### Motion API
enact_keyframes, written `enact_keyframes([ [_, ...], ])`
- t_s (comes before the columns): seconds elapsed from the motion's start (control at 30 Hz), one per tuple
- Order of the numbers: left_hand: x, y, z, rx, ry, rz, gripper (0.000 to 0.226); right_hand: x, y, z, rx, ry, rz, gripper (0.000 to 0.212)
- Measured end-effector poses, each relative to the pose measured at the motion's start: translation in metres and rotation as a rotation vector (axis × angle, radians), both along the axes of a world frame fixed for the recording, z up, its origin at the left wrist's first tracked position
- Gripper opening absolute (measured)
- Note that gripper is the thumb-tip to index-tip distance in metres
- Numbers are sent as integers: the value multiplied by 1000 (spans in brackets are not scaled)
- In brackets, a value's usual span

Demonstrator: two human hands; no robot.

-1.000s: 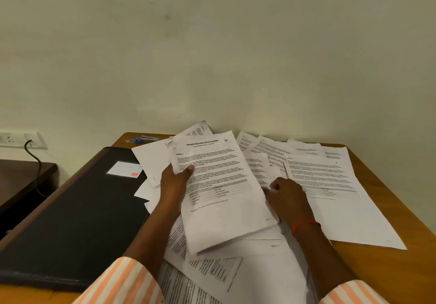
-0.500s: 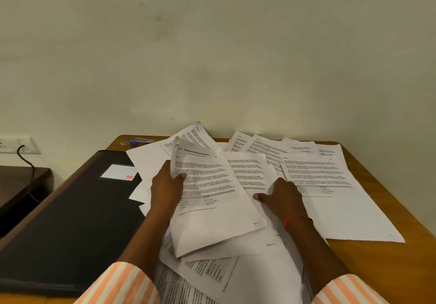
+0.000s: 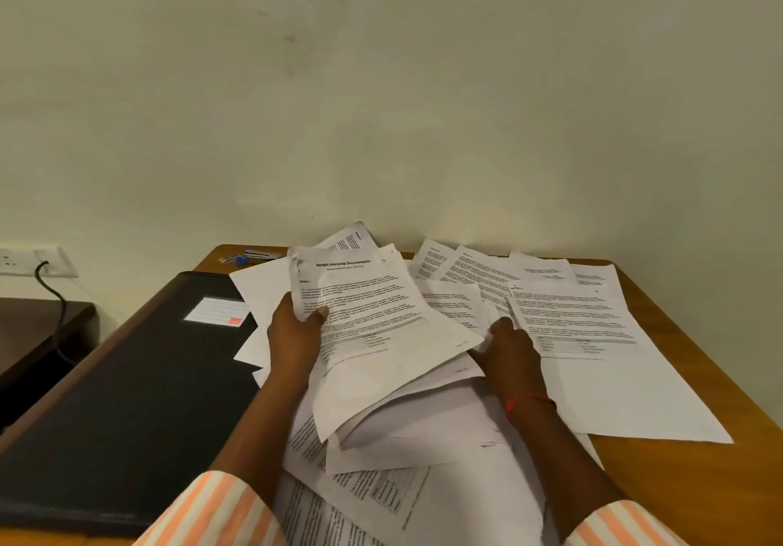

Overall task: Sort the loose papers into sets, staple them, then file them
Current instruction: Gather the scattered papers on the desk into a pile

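Loose printed papers lie scattered and overlapping across the wooden table. My left hand grips the left edge of a titled sheet, lifted and tilted above the pile, with at least one more sheet under it. My right hand rests on the pile just right of that sheet, fingers curled at the sheet's lower right corner and on the papers beneath; whether it pinches one I cannot tell. A black file folder with a white label lies closed at the left. A stapler sits at the table's far left corner.
A small blue object lies beside the stapler. A wall rises right behind the table. On the wall at left is a socket with a black cable running down to a dark side table.
My left hand has lifted the titled sheet higher and flatter, with its top edge toward the wall. My right hand has slid a little toward that sheet's lower right corner.
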State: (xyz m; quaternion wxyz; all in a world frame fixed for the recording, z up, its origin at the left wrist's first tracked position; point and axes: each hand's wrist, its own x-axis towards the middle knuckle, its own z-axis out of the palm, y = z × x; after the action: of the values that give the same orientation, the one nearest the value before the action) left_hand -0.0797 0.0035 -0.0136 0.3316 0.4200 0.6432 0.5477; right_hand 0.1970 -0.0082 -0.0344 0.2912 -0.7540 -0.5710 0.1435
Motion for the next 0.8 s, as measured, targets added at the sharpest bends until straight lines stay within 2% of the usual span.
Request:
enact_keyframes([
  [0.07,1,0,0,-12,0,4,43,1,1,2,-13,41,14,42],
  [0.17,0,0,-1,-11,-18,8,43,6,2,4,-44,137,-22,36],
  [0.23,-1,0,-1,9,-51,8,43,10,4,3,-45,146,-14,20],
  [0.33,-4,2,0,24,-109,3,44,12,7,2,117,222,14,39],
  [0.47,-7,4,0,4,-248,-12,43,19,1,15,396,540,-109,15],
  [0.63,-9,4,1,22,-405,-33,43,22,-3,16,485,719,-154,13],
  [0.8,-9,3,3,74,-456,-52,39,26,2,9,455,753,-143,14],
])
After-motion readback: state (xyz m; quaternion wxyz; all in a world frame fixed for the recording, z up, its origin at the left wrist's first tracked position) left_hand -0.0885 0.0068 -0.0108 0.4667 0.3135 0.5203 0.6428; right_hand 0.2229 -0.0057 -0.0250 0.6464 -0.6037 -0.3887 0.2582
